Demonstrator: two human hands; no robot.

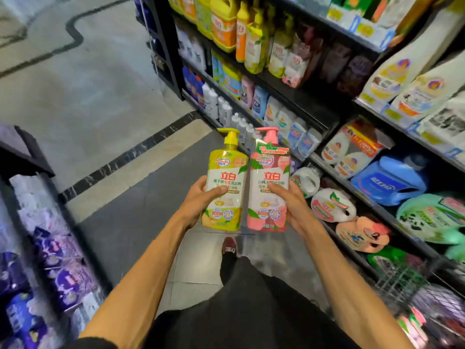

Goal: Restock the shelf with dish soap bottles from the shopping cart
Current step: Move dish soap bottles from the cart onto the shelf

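Note:
My left hand (201, 201) grips a yellow dish soap bottle (226, 172) with a yellow pump top, held upright in front of me. Beside it, my right hand (292, 202) holds a pink dish soap bottle (269, 177) with a pink pump. The two bottles touch side by side over the aisle floor. The shelf (309, 107) of dish soap bottles runs along the right, with matching yellow and pink bottles (254, 41) on an upper level. The wire shopping cart (427, 306) sits at the lower right and holds more bottles.
Lower right shelves carry detergent jugs (390, 180) and refill pouches (432, 217). A second shelf unit with purple packs (57, 263) stands on the left. Grey tiled aisle floor (141, 212) lies between them, with my shoe (229, 246) below the bottles.

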